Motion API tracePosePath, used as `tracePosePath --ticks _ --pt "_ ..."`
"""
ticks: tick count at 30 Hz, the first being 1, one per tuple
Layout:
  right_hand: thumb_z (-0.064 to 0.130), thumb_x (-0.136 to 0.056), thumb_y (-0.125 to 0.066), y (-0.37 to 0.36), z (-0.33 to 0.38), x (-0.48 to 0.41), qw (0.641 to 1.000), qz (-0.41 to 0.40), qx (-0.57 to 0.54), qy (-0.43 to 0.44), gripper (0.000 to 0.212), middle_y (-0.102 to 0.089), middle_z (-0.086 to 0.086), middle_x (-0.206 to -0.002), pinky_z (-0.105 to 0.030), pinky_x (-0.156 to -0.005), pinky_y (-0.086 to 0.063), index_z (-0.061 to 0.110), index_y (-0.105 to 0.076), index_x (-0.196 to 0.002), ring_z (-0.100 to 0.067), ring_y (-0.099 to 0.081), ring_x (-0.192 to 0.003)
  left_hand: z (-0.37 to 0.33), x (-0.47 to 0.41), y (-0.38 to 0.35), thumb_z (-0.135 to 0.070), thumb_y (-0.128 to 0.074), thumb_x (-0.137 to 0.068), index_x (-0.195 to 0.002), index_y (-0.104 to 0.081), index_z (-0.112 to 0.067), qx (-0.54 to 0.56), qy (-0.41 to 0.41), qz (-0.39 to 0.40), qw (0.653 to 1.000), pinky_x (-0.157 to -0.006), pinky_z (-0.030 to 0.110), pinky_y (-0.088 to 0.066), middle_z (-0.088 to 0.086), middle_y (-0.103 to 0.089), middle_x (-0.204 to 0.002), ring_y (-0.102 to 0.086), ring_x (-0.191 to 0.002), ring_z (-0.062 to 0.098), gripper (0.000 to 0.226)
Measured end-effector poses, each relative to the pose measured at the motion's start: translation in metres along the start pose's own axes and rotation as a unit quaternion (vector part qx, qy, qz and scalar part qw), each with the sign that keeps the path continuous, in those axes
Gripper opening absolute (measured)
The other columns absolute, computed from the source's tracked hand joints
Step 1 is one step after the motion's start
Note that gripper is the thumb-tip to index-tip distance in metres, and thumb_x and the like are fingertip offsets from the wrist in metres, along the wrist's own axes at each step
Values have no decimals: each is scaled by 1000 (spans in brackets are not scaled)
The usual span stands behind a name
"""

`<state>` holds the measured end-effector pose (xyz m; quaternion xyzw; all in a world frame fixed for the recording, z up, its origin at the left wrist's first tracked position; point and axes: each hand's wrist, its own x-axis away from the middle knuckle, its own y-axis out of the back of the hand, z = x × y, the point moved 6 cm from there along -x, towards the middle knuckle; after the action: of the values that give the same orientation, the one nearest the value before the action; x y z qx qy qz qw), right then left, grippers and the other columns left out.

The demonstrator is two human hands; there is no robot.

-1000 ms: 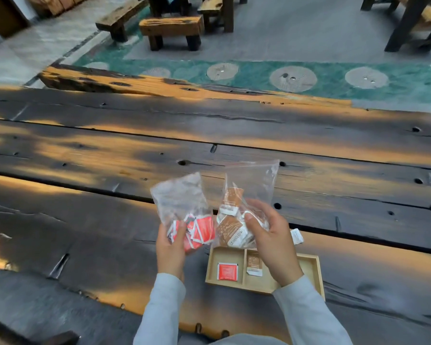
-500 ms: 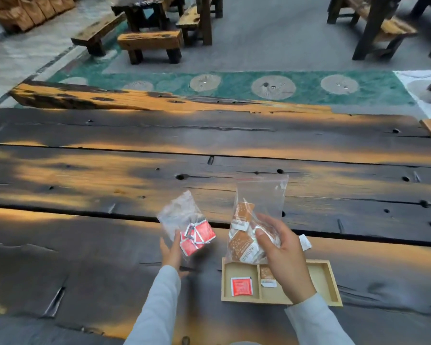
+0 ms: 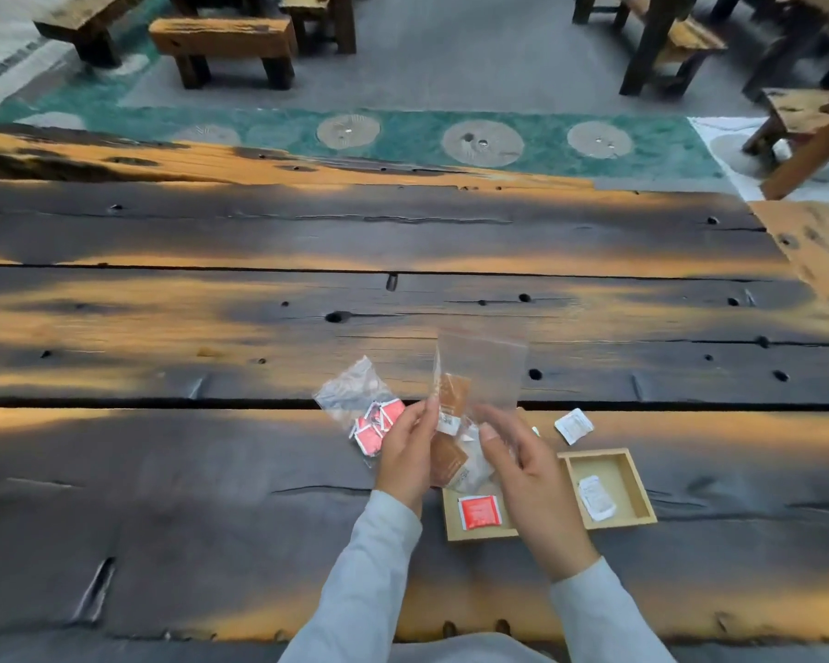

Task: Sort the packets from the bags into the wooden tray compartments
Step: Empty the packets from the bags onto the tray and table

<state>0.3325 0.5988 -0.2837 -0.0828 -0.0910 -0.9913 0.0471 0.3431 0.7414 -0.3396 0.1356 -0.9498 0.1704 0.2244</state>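
Observation:
A clear bag of brown packets [image 3: 470, 390] stands upright above the table, held between both hands. My left hand [image 3: 405, 459] pinches its left edge and my right hand [image 3: 530, 476] grips its lower right side, thumb on the plastic. A second clear bag with red packets [image 3: 364, 409] lies on the table just left of my left hand. The wooden tray [image 3: 640, 490] sits under my right hand; a red packet [image 3: 479, 512] is in its left compartment and a white packet [image 3: 595, 498] in its right one. The middle compartment is hidden by my hand.
One loose white packet [image 3: 574, 425] lies on the dark plank table [image 3: 211, 495] just beyond the tray. Wooden benches [image 3: 221, 40] and stools stand on the floor past the table's far edge.
My left hand set the red-packet bag down on the table and moved right to the brown-packet bag. The camera tilted and the right tray compartment with a white packet came into view.

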Motion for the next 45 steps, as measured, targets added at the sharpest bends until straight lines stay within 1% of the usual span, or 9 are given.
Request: tracePosePath --ticks 7,12,18,24,28,29,34,37,45 --pt "37 -99 -60 38 15 26 998 -58 -4 -32 24 -79 -1 -107 -40 -93 -59 26 -77 -111 -15 -73 -104 -3 1 -2 -19 -54 -100 -63 -56 -12 -162 -148 24 975 -64 24 -42 -13 -51 -55 -46 -59 5 39" --pt "22 -95 -67 62 18 44 996 -64 29 -59 15 -81 -4 -88 -19 -67 -56 15 -81 -98 -10 -75 -80 2 0 -3 -45 -49 -89 -68 -55 -5 -225 -211 90 947 -62 27 -38 2 -51 -60 -45 -62 11 45" --pt "7 -94 -68 64 17 44 990 12 49 -133 19 -82 -7 -99 -39 -93 -58 16 -81 -105 -28 -76 -100 -7 1 1 -24 -52 -96 -55 -41 -34 -270 -244 136 921 -54 14 -31 -18 -47 -51 -40 -53 0 43" --pt "0 -85 -76 63 18 29 989 18 49 -139 19 -81 -14 -93 -33 -83 -62 10 -81 -100 -30 -77 -90 -3 -7 6 -22 -54 -98 -57 -38 -32 -288 -237 116 921 -56 20 -31 -16 -45 -51 -39 -52 2 45" --pt "-3 -77 -82 65 17 20 992 -27 19 -123 13 -78 -13 -72 -22 -64 -58 -2 -78 -90 -18 -72 -66 -15 0 5 -36 -71 -86 -89 -69 -30 -251 -267 -3 930 -77 19 -47 -17 -60 -93 -57 -87 2 7" --pt "-4 -76 -83 65 15 17 992 -34 16 -121 14 -76 -10 -68 -22 -63 -58 -4 -76 -88 -17 -71 -63 -19 6 4 -43 -74 -79 -91 -70 -29 -213 -268 -34 939 -78 17 -48 -12 -62 -96 -58 -88 4 19" --pt "0 -74 -86 65 10 6 994 -5 44 -97 15 -76 -17 -70 -27 -68 -60 -3 -74 -84 -16 -71 -65 -13 25 -47 -64 -69 -67 -63 -64 -22 -217 -168 58 960 -68 24 -50 -10 -67 -63 -60 -66 8 43" --pt "-2 -74 -84 71 10 0 996 13 45 -78 16 -75 -26 -79 -24 -67 -61 -6 -75 -86 -16 -71 -67 -9 28 -70 -53 -68 -79 -62 -66 -22 -257 -172 73 948 -69 24 -46 -12 -67 -56 -60 -64 4 35" --pt "10 -78 -85 124 -10 -3 995 -46 25 -84 17 -73 -20 -67 -33 -66 -57 -2 -74 -80 -17 -67 -62 -5 23 -70 -38 -71 -77 -67 -70 -17 -253 -173 21 952 -69 39 -55 3 -70 -67 -64 -64 19 23"
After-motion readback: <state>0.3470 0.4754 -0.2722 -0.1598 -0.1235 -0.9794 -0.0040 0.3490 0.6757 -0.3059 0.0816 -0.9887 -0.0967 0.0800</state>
